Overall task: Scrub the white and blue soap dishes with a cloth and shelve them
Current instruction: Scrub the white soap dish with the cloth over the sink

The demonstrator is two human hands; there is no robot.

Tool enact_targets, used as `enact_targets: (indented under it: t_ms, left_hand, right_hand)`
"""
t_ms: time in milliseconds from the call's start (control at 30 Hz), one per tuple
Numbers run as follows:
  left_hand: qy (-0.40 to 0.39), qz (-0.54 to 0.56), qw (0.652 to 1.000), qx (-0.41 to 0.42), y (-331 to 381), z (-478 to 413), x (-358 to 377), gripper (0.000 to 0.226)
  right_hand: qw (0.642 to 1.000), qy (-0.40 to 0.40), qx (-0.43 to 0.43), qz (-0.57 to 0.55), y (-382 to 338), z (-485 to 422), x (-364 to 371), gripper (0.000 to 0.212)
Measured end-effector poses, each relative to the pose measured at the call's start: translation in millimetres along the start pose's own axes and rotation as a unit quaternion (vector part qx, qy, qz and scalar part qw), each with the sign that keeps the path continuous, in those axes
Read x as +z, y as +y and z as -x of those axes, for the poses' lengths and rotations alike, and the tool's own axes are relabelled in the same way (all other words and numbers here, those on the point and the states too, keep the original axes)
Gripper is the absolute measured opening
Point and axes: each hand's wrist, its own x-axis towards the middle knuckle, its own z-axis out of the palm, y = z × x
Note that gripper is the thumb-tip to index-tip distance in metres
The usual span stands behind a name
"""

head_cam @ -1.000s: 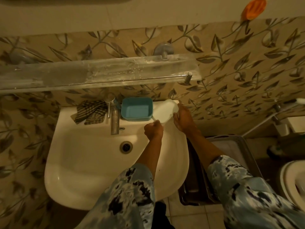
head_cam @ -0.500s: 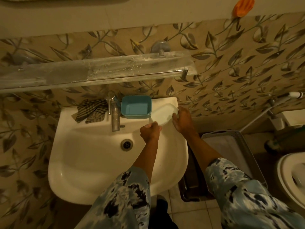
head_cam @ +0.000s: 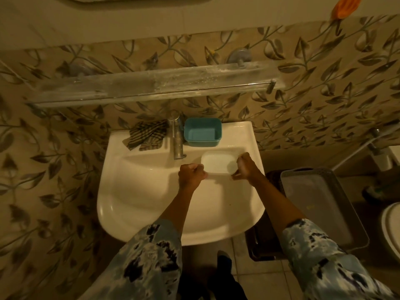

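The white soap dish (head_cam: 217,163) hangs over the basin of the white sink (head_cam: 151,198), held level between both hands. My left hand (head_cam: 191,174) grips its near left corner with curled fingers. My right hand (head_cam: 245,166) grips its right end. The blue soap dish (head_cam: 202,132) stands on the sink's back ledge, right of the metal tap (head_cam: 177,139). A checked cloth (head_cam: 147,135) lies crumpled on the ledge left of the tap. The glass shelf (head_cam: 151,85) runs along the wall above the sink.
A grey plastic basket (head_cam: 320,204) stands on the floor right of the sink. A toilet rim (head_cam: 391,230) shows at the right edge, and an orange object (head_cam: 346,6) hangs on the wall at top right. A hose fitting (head_cam: 376,146) sits by the wall.
Both hands have brought the white dish from the sink's back right ledge forward and down over the basin. The view has tilted, so the shelf sits lower in frame.
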Motion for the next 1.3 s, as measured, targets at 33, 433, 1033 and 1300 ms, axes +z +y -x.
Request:
enact_targets:
  t_ms: [33,433,1033,1300]
  left_hand:
    - [0.002,-0.002,1.0,0.001,-3,-1,-8,0.019]
    - [-0.031,0.02,0.999,-0.011,-27,-8,-56,0.034]
    - [-0.037,0.042,0.997,-0.057,-47,-24,-111,0.043]
    - [-0.043,-0.044,0.998,-0.012,-44,-34,-117,0.022]
  right_hand:
    - [0.999,-0.029,0.016,-0.037,1,4,7,0.042]
    - [0.924,-0.161,0.082,-0.338,15,24,56,0.031]
    - [0.955,-0.013,-0.054,-0.292,19,35,67,0.032]
    - [0.964,0.046,-0.139,-0.221,10,42,67,0.024]
